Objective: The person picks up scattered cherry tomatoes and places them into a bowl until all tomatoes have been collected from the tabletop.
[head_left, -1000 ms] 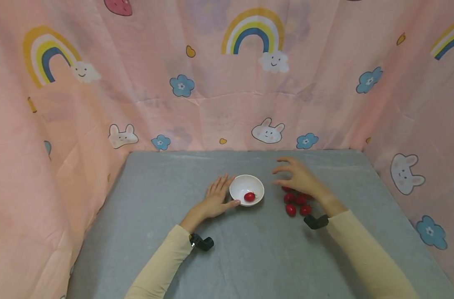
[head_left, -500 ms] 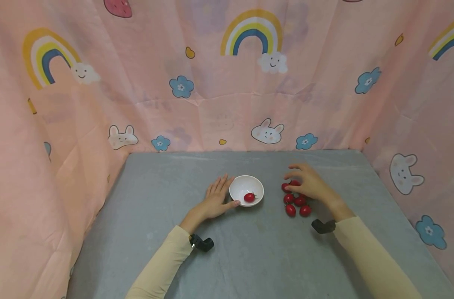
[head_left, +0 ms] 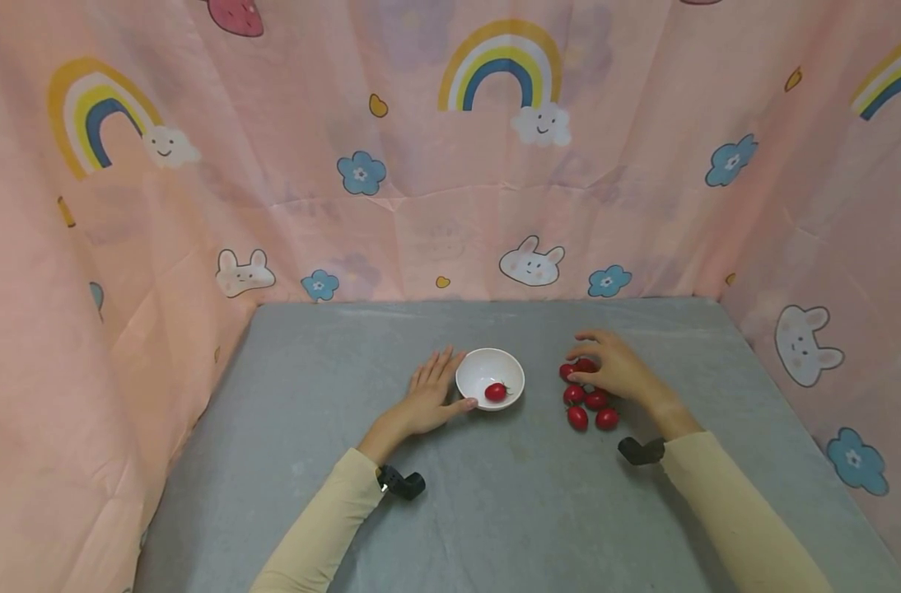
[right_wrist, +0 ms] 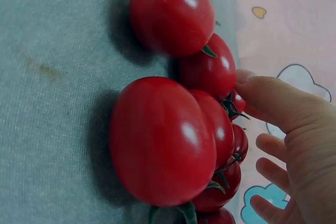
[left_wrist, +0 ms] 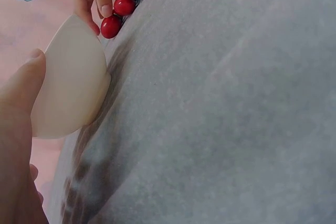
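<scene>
A small white bowl (head_left: 490, 362) stands on the grey tabletop with one cherry tomato (head_left: 496, 392) inside. My left hand (head_left: 424, 402) rests against its left side, fingers straight and spread; the thumb lies at the near rim, also visible against the bowl (left_wrist: 71, 80) in the left wrist view. To the right lies a cluster of several red cherry tomatoes (head_left: 595, 399) with green stems. At the far side of that cluster, my right hand (head_left: 619, 368) has its thumb and index finger curved round a cherry tomato (head_left: 585, 365). The right palm hides part of the cluster.
A pink curtain (head_left: 421, 222) with rainbows, rabbits and flowers encloses the back and sides of the grey table (head_left: 495, 511). Each wrist carries a black camera, one on the left wrist (head_left: 401, 482) and one on the right (head_left: 641, 450).
My right hand has moved right and slightly nearer, down from above the cluster's far left side to the far tomatoes. The left hand and bowl have stayed put.
</scene>
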A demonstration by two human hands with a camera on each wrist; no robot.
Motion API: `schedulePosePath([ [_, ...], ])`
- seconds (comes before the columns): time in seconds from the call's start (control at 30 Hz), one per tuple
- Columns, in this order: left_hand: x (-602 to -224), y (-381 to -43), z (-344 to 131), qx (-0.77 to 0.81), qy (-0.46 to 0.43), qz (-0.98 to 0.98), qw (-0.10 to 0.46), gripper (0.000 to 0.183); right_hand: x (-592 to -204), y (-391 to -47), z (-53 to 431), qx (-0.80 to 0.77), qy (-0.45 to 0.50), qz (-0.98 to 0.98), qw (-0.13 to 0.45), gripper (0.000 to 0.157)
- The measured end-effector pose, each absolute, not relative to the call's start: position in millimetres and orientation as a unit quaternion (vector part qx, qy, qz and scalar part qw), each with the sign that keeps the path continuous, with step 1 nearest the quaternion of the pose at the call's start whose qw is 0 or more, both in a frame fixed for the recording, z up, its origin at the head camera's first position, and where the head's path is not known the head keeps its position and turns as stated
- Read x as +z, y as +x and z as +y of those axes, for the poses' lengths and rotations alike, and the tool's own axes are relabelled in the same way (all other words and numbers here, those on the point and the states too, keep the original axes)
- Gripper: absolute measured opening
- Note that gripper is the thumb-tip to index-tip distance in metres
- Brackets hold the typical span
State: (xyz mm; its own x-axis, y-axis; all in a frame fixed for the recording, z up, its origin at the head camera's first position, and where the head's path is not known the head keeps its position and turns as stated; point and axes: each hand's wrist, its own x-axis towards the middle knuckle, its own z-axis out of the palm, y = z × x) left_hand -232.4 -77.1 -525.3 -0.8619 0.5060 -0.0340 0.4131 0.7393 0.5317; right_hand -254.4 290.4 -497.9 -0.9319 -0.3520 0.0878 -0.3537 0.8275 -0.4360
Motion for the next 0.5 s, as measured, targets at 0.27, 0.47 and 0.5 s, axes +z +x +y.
schedulePosePath([
  [0.27,-525.9,-232.1,-77.0,0.263,0.248,0.929,0.086,0.088,-501.2,-256.3,290.5,0.222,0.188,-0.957,-0.002,0.035],
  [0.47,-524.5,-231.5,-76.8,0.265,0.246,0.928,0.089,0.087,-503.1,-256.9,289.9,0.221,0.189,-0.957,-0.002,0.035],
  [0.5,-524.5,-231.5,-76.6,0.265,0.246,0.928,0.090,0.087,-503.4,-256.8,290.2,0.222,0.190,-0.956,-0.003,0.035],
])
